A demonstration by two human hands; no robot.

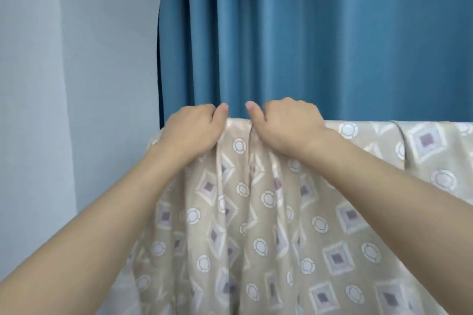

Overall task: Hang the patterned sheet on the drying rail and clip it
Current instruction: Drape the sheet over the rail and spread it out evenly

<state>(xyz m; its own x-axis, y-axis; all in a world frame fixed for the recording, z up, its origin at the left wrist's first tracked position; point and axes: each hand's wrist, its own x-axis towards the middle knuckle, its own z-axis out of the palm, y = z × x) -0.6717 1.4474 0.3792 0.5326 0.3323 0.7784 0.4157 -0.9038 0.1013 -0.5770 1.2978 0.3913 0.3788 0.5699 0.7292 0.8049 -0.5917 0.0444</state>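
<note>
A beige patterned sheet [256, 225] with white circles and purple diamonds hangs folded over a horizontal line at mid-height; the drying rail itself is hidden under the cloth. My left hand [190, 130] grips the sheet's top fold near its left end, fingers curled over the far side. My right hand [284, 125] grips the same fold a short way to the right, thumb up. The two thumbs nearly meet. The cloth between and below the hands is bunched into vertical folds. No clip is visible.
A blue pleated curtain [320, 38] hangs close behind the sheet. A pale grey wall [64, 84] fills the left side. The sheet runs on to the right edge [435, 143] of the view.
</note>
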